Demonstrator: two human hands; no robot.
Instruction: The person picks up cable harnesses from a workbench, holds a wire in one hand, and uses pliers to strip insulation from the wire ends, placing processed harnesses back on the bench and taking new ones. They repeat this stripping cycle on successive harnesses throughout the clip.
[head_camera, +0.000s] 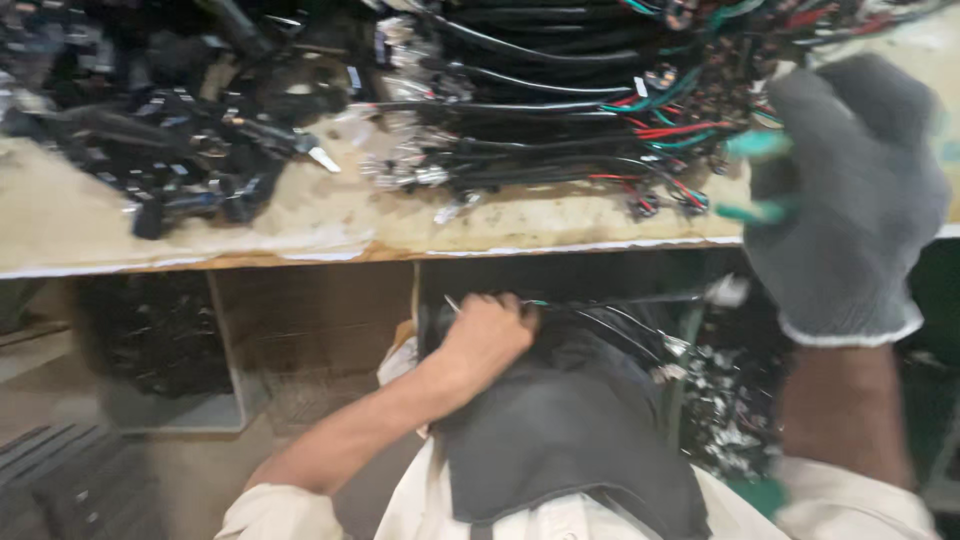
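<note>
My left hand is bare and closed in a fist on a bundle of thin wires that runs to the right across a dark cloth on my lap, below the bench edge. My right hand wears a grey knit glove and is raised at the right, over the bench's front edge, with its fingers curled. Two blurred teal-green pieces show at its left side. I cannot tell whether the glove grips them. Beside the glove lie wire harnesses of black cables with red and green leads.
The wooden bench crosses the upper half of the view. A heap of black connectors and cables covers its left part. Under the bench stand a bin of dark parts at the left and a pile of small metal pieces at the right.
</note>
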